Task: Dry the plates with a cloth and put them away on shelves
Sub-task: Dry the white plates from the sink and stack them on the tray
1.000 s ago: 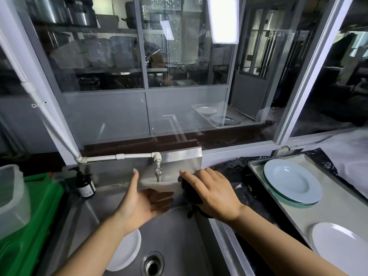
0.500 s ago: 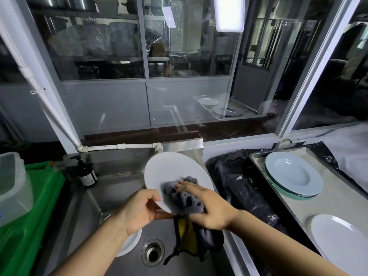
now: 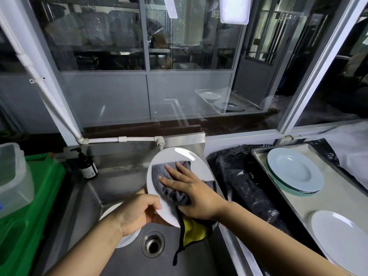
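Note:
A white plate (image 3: 196, 163) is held tilted over the steel sink (image 3: 89, 196). My left hand (image 3: 139, 212) grips its lower rim, thumb on the face. My right hand (image 3: 191, 188) presses a grey cloth (image 3: 159, 172) flat against the plate's face with straight fingers. The cloth's yellow side (image 3: 193, 230) hangs down below the plate. Another white plate (image 3: 109, 212) lies in the sink, mostly hidden under my left arm.
On the right a steel tray (image 3: 338, 200) carries a pale blue plate (image 3: 294, 172) on a stack and a white plate (image 3: 342, 234). Black plastic (image 3: 235, 176) lies between sink and tray. A soap bottle (image 3: 87, 166), green crate (image 3: 39, 196) and clear tub (image 3: 12, 176) stand left.
A second ago both hands were open at the tap with no plate shown. The plate is now raised, and my right hand has spread flat and slid the cloth up its face.

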Demonstrator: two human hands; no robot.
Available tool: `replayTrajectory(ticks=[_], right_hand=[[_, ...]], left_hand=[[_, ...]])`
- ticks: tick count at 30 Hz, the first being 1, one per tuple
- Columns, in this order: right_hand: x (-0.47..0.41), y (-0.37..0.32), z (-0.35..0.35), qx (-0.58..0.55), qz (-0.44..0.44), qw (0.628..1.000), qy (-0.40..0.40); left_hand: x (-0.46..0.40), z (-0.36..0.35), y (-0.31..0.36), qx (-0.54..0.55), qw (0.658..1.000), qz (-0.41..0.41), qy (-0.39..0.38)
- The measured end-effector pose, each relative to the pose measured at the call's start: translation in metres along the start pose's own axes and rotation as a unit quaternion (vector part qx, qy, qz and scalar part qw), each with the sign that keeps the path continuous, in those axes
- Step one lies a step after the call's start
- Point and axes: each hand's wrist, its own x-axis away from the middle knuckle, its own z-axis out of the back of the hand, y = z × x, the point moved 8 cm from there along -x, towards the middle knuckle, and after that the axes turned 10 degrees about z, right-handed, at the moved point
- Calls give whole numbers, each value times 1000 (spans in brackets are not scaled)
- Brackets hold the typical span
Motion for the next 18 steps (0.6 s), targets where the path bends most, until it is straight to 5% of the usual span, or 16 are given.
replayTrajectory(ticks=[8,18], right_hand=[[19,40,3,84,-136,987,22],[176,81,-58,79,-279,957,2]], left_hand=[[-8,3,-26,-16,999,45,10],[-26,-6,-99,-14,990,138,-24]])
